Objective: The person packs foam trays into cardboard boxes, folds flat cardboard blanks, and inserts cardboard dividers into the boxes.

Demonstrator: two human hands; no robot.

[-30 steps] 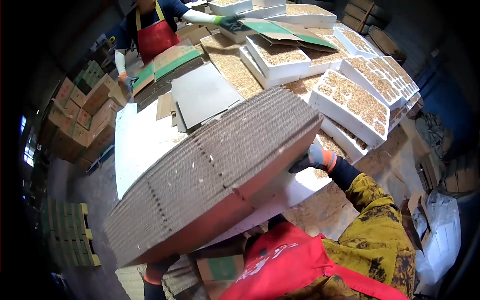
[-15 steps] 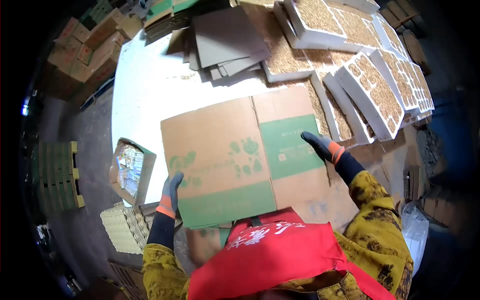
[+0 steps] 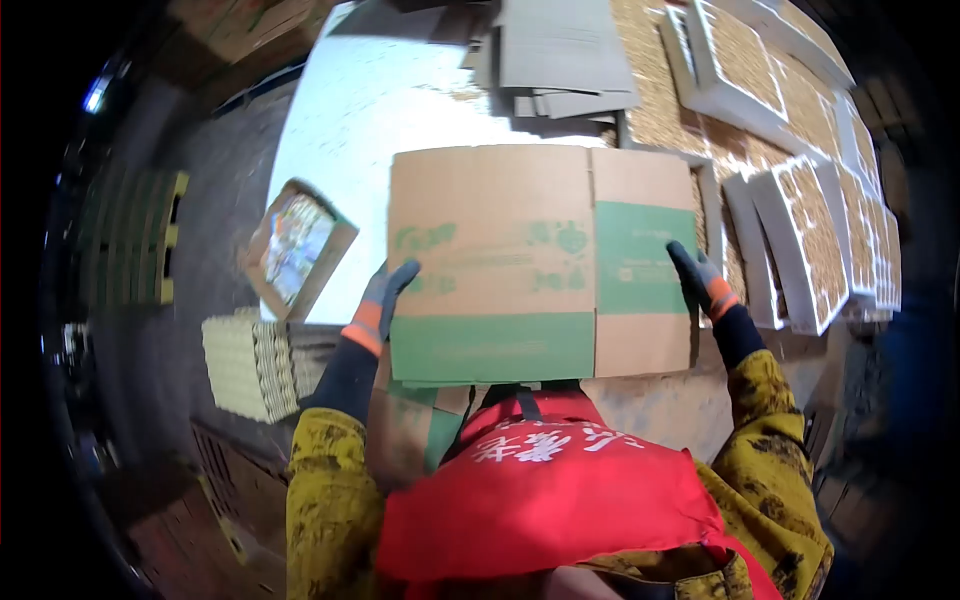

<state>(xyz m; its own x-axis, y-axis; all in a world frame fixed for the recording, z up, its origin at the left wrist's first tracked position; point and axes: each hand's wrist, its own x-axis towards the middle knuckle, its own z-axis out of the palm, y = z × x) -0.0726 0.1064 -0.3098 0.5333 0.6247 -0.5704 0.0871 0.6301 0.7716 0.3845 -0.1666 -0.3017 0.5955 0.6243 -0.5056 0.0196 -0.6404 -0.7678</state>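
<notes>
A stack of flattened cardboard boxes, brown with green bands and printed green shapes, lies flat at the near edge of the white table. My left hand, in a grey and orange glove, grips the stack's left edge with the thumb on top. At the right edge my right hand, gloved the same way, holds the stack, thumb over the green band. The fingers of both hands are largely hidden at the sides of the stack.
Grey cardboard sheets lie beyond the stack. White foam boxes of brown granular material fill the right side. An open carton of colourful items sits at the left table edge, above stacked egg-tray-like sheets. Pallets stand far left.
The cardboard stack, first tilted on its side, has been turned flat, then squared toward me with both hands on its sides. The view has shifted down, and the co-worker is out of frame.
</notes>
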